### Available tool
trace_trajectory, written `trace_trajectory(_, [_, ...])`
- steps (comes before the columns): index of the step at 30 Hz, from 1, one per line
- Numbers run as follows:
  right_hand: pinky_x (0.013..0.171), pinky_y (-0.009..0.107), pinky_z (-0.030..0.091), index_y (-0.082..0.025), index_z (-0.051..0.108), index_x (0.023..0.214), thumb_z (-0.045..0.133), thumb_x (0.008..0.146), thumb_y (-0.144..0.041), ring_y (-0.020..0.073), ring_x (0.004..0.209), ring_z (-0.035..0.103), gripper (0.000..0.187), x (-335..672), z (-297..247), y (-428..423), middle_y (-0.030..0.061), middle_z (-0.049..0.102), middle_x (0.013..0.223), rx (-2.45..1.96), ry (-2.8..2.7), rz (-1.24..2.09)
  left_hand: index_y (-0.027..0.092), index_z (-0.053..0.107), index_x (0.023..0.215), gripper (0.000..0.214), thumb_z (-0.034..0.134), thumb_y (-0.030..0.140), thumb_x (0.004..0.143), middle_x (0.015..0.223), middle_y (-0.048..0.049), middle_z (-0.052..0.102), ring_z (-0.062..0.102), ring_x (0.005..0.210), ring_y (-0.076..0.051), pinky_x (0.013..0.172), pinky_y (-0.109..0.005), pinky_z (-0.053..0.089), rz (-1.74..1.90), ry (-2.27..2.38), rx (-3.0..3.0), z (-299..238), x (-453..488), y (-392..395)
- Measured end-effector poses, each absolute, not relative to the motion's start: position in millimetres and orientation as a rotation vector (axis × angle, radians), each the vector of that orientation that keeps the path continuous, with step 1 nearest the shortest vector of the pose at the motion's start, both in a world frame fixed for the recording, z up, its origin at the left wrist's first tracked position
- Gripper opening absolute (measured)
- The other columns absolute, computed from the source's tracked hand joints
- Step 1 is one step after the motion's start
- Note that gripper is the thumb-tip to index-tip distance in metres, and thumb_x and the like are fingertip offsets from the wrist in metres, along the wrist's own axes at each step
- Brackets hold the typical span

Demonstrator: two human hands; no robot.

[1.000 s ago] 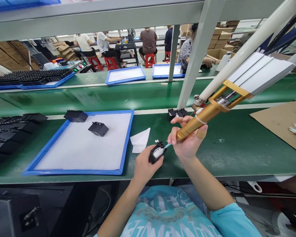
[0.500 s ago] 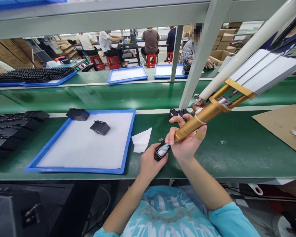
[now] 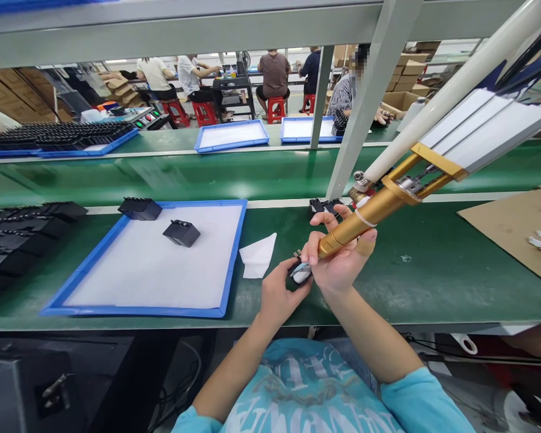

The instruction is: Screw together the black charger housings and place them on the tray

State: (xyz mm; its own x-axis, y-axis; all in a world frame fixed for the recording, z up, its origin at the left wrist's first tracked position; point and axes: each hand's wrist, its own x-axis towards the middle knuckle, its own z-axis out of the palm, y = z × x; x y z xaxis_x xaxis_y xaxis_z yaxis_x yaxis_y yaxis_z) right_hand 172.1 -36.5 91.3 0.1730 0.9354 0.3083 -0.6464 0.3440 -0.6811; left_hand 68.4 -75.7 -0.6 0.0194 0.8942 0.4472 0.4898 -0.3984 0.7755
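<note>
Between the fingers of my left hand (image 3: 279, 294) is a small black plastic housing (image 3: 294, 275), tilted, with metal prongs on its far side and white material inside. My right hand (image 3: 340, 264) is wrapped around the front end of a gold dispensing gun (image 3: 360, 218) that slants down from the upper right. The gun's tip points into the housing; my right fingers partly hide it. A torn piece of white paper (image 3: 258, 257) lies on the green bench left of my hands. Behind my right hand are more black housings (image 3: 324, 207).
A blue-rimmed tray (image 3: 240, 240) on the left holds a black housing (image 3: 181, 233), with another housing (image 3: 139, 208) on its corner. Rows of black housings (image 3: 22, 234) stand further left. Cardboard (image 3: 500, 219) lies at right. A grey post (image 3: 360, 108) rises ahead; co-workers sit beyond.
My left hand has shifted slightly right and up, turning the housing under the gun's tip. My right hand and the gun have stayed almost in place.
</note>
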Motion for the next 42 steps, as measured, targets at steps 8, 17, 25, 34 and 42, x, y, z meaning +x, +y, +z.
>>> trace_trajectory(8, [0.032,0.025,0.042,-0.032,0.049,0.106,0.026,0.084,-0.074,0.0064,0.034,0.047,0.053,179,85,-28,-0.0028,0.061,0.088,-0.441,-0.764,1.156,0.023,0.061,0.112,0.036,0.068,0.029,0.077,0.101,-0.0044,0.069,0.066,0.09,-0.022,0.079,-0.033,0.052,0.924,1.49,1.997,-11,47,-69])
trace_trajectory(17, [0.033,0.025,0.042,-0.029,0.051,0.102,0.034,0.084,-0.071,0.0068,0.034,0.047,0.049,202,76,2,-0.0036,0.062,0.084,-0.453,-0.787,1.111,0.024,0.056,0.129,0.041,0.054,0.039,0.091,0.126,-0.0076,0.064,0.059,0.117,-0.024,0.102,-0.04,0.046,0.828,1.313,1.784,-11,29,-58])
trace_trajectory(25, [0.033,0.025,0.043,-0.028,0.05,0.103,0.035,0.084,-0.069,0.0076,0.034,0.049,0.047,217,68,13,-0.0039,0.062,0.082,-0.458,-0.785,1.078,0.025,0.061,0.123,0.032,0.05,0.036,0.095,0.112,-0.0038,0.071,0.066,0.1,-0.019,0.089,-0.033,0.052,0.848,1.255,2.047,-8,35,-53])
trace_trajectory(34, [0.035,0.027,0.047,-0.028,0.052,0.105,0.037,0.087,-0.065,0.0078,0.035,0.051,0.044,219,65,9,-0.0031,0.063,0.085,-0.407,-0.793,1.078,0.02,0.062,0.103,0.014,0.056,0.027,0.092,0.099,-0.0048,0.07,0.065,0.09,-0.018,0.08,-0.03,0.053,0.973,1.368,2.32,-16,47,-63])
trace_trajectory(42, [0.035,0.026,0.048,-0.029,0.053,0.106,0.036,0.087,-0.064,0.0075,0.035,0.051,0.044,221,64,9,-0.0032,0.063,0.085,-0.403,-0.788,1.08,0.02,0.059,0.115,0.025,0.055,0.031,0.093,0.098,-0.0057,0.068,0.062,0.081,-0.021,0.066,-0.032,0.05,0.619,1.549,2.709,-17,57,-67])
